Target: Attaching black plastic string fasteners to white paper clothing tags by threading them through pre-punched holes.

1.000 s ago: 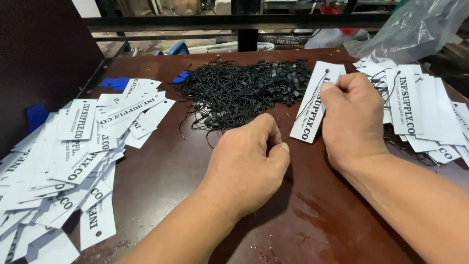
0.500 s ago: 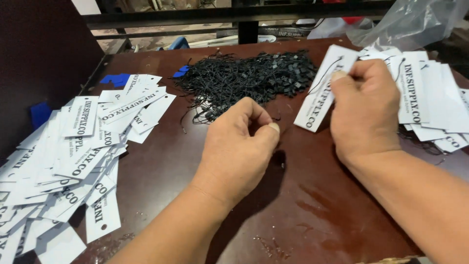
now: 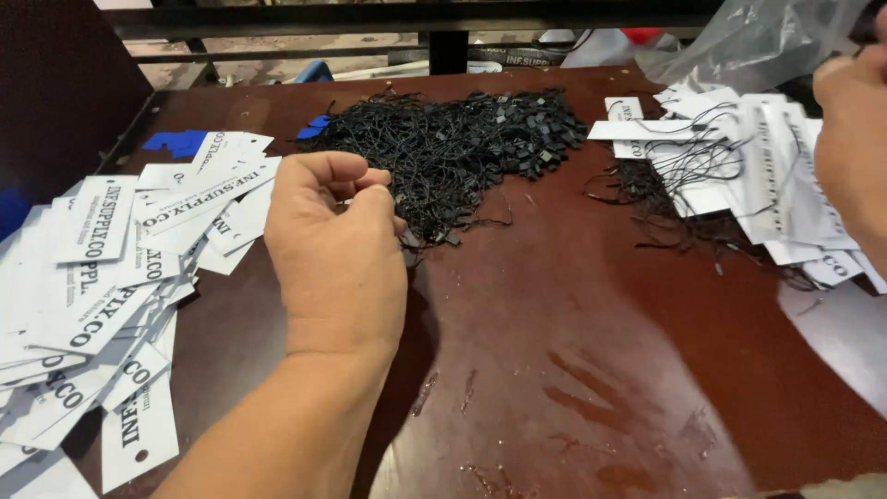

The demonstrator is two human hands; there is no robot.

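Observation:
My left hand (image 3: 337, 249) hovers over the dark brown table (image 3: 573, 351), at the near left edge of a heap of black string loops with small plastic locks (image 3: 462, 148). Its fingers are curled, thumb against forefinger, and nothing shows between them. Left of it lies a spread of white printed paper tags (image 3: 102, 277) without strings. My right hand (image 3: 850, 148) is at the frame's right edge, above a stack of white tags with black strings threaded through them (image 3: 739, 176). Its fingertips are out of sight.
A crumpled clear plastic bag (image 3: 739, 42) lies at the back right. Small blue pieces (image 3: 176, 141) sit at the back left beside a dark upright panel (image 3: 55, 92). A black metal bar (image 3: 416, 17) runs along the table's far edge.
My right hand has carried the strung tag away to the right, over the stack of strung tags. My left hand has shifted left, toward the string heap's near left edge.

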